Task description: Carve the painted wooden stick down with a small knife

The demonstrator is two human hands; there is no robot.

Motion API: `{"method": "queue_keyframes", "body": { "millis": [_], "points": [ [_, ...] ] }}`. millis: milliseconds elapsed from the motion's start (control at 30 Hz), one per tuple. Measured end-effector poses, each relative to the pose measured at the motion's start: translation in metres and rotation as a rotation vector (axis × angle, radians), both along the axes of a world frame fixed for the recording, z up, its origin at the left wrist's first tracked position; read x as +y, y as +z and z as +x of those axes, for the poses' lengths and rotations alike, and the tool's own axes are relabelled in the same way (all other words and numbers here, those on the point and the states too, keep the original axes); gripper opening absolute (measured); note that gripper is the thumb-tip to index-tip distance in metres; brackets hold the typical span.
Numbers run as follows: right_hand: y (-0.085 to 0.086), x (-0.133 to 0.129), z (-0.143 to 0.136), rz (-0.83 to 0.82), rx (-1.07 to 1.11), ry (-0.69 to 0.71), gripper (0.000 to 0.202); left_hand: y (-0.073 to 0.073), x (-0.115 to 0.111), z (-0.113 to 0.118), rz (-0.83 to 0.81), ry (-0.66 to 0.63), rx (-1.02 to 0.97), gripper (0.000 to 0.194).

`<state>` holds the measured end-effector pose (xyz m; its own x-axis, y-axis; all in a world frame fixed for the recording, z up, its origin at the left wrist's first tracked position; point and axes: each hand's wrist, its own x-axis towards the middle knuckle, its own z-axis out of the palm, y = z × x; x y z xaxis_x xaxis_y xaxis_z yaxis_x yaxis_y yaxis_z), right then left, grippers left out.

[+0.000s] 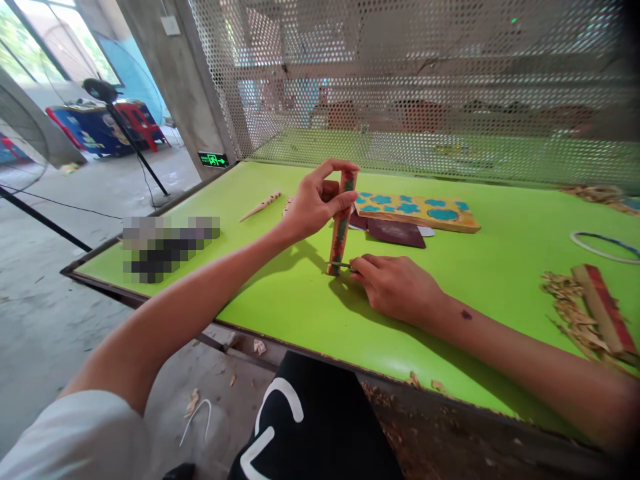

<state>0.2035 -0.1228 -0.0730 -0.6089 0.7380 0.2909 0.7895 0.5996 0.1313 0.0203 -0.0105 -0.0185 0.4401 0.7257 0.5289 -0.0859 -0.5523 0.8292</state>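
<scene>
A narrow wooden strip with red and green patterning stands nearly upright on the green table. My left hand pinches its upper end between thumb and fingers. Near the strip's foot, my right hand is closed on a thin metal tool, whose tip lies across the strip. Most of the tool is hidden in the fingers. Behind the strip lie a yellow board with blue shapes and a dark brown sheet.
A pointed wooden piece lies left of my left hand. To the right are a red-edged wooden block, shavings and a ring. Perforated metal mesh rises behind the table. Blurred items sit at the left.
</scene>
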Motion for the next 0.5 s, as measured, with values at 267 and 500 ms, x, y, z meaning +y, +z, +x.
{"method": "queue_keyframes", "body": {
  "millis": [267,500],
  "points": [
    [-0.0029,-0.0012,0.0041,0.039,0.008,0.010,0.022,-0.0043,0.0051,-0.0002,0.052,-0.020,-0.009,0.039],
    [-0.0061,0.0060,-0.0044,0.158,0.011,0.051,0.018,-0.0087,0.0043,0.0058,0.109,0.045,-0.019,0.037]
  ]
}}
